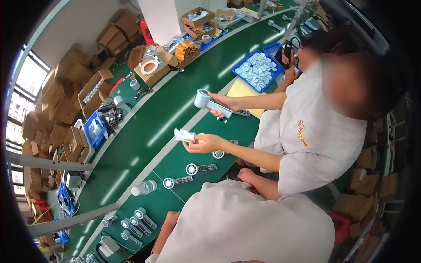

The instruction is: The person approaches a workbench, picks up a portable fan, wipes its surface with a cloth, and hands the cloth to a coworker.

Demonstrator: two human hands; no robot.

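Note:
My left hand (172, 218) rests at the front edge of the green table, partly covered by my shirt; its fingers are largely hidden. Near my lap, my right hand (247, 175) is curled closed, with nothing visible in it. Closest to my hands are a handheld fan with an exposed circuit in its handle (183, 180) and a second such fan (206, 167). A co-worker at my right holds a grey-blue handheld fan (202, 100) in one hand and a crumpled white cloth or tissue (184, 135) in the other.
A clear bottle with a white cap (144, 188) lies on the table. Several handheld fans (139, 222) lie at lower left. A blue tray (256, 70) of pale parts stands beside the co-worker. Beyond the green belt (144, 144) are cardboard boxes (151, 72).

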